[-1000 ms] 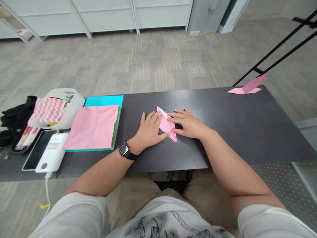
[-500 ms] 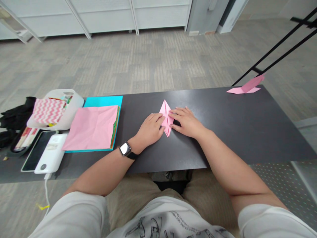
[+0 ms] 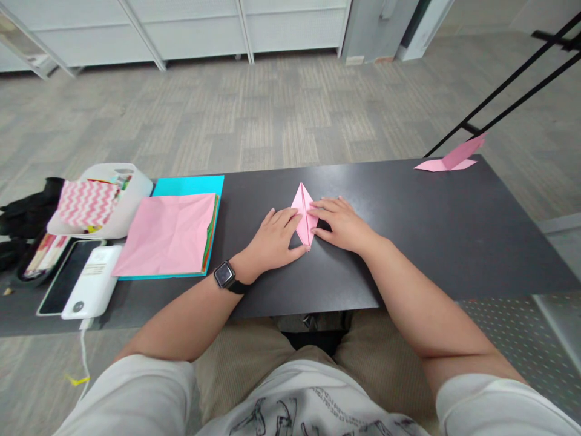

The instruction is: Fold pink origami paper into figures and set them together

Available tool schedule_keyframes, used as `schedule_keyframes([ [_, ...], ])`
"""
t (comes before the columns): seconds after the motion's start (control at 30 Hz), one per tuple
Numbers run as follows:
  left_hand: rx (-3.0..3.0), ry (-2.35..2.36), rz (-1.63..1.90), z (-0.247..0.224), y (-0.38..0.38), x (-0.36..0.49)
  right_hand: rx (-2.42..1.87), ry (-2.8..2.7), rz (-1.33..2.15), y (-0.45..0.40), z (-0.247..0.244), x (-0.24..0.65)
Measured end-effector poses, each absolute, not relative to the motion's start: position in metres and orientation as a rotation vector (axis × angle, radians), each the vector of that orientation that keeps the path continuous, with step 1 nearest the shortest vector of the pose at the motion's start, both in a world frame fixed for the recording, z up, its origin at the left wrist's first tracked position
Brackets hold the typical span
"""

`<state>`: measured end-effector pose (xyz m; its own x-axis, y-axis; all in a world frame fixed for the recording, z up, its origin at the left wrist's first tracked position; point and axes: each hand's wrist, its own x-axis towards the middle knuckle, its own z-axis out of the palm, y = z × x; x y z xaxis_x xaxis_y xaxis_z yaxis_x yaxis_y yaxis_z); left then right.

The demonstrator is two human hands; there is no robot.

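Observation:
A folded pink paper diamond (image 3: 305, 219) lies flat on the dark table (image 3: 272, 297), its long axis pointing away from me and a crease or slit down its middle. My left hand (image 3: 275, 239), with a watch at the wrist, rests at its left edge; the fingers are spread, the index tip touches the paper and the thumb tip is at the near point. From the right, my right hand (image 3: 339, 223) lies with fingers apart, its fingertips and thumb on the right edge of the paper.
At the left are a pink sheet (image 3: 170, 233) on a stack of coloured paper, a white basket (image 3: 138, 194), a phone (image 3: 68, 278), and a white power bank (image 3: 93, 281) with a cable. A folded pink paper figure (image 3: 454, 160) stands at the far right edge.
My left thumb has moved toward the near point of the pink diamond, and the left hand has opened wider, its wrist shifting slightly left. My right hand has hardly moved.

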<state>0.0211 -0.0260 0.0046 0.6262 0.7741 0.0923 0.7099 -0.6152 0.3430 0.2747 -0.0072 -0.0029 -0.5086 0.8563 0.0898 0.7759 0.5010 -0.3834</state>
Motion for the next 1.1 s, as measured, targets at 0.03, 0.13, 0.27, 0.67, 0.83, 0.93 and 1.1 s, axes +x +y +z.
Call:
schedule_keyframes([
  [0.03,2.576,1.203,0.331,0.005,-0.026,0.021,-1.383,-2.478,0.431,-0.007,-0.003,0.275],
  [0.13,2.569,1.195,0.321,0.007,-0.028,0.021,-1.386,-2.483,0.432,-0.007,-0.004,0.274],
  [0.27,2.569,1.189,0.326,0.007,-0.028,0.020,-1.393,-2.487,0.439,-0.008,-0.003,0.275],
  [0.67,2.701,1.066,0.366,0.008,-0.015,0.014,-1.397,-2.482,0.444,-0.010,0.000,0.273],
  [0.83,2.681,1.117,0.340,0.008,-0.016,0.014,-1.388,-2.496,0.436,-0.010,0.000,0.275],
  [0.93,2.659,1.120,0.324,0.009,-0.014,0.012,-1.387,-2.509,0.434,-0.009,0.000,0.276],
  [1.1,2.665,1.095,0.304,0.007,-0.010,0.010,-1.388,-2.514,0.436,-0.008,-0.001,0.276],
])
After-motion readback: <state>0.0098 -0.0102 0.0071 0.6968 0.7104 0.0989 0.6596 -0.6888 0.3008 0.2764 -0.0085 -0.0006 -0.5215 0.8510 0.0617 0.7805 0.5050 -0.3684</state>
